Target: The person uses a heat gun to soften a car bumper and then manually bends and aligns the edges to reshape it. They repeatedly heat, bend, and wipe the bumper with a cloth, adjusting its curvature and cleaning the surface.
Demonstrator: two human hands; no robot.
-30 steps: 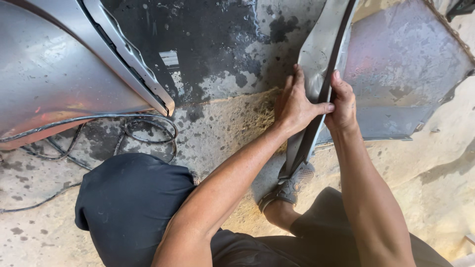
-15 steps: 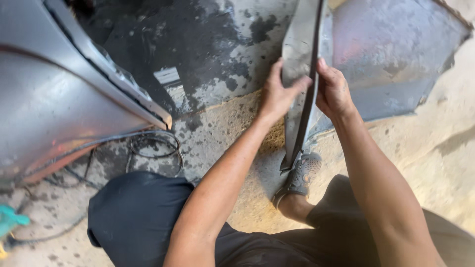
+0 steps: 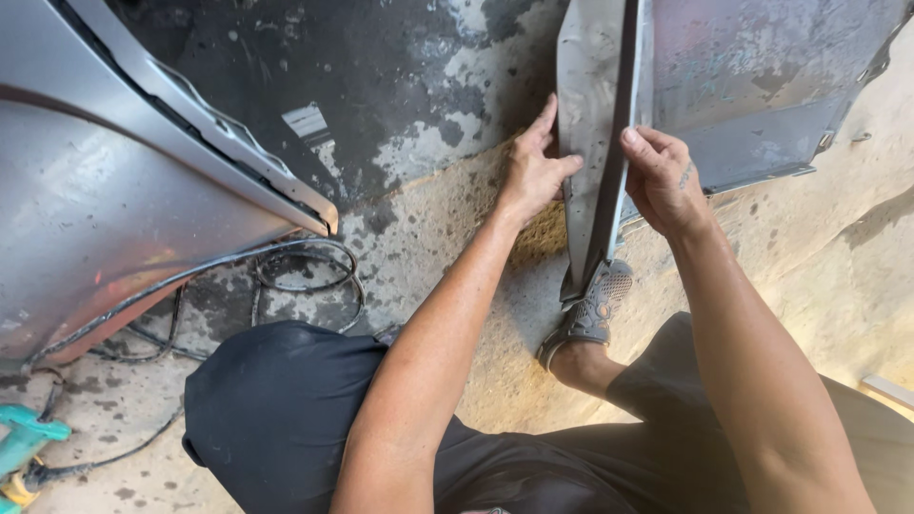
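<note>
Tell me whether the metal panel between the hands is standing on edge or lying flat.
Standing on edge. The grey metal panel rises narrow-side up from the floor by the shoe, left hand and right hand gripping either side.

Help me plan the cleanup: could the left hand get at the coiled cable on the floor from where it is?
Probably yes. The left hand rests on the metal strip, and only bare floor lies between it and the coiled cable; it would have to let go first.
</note>
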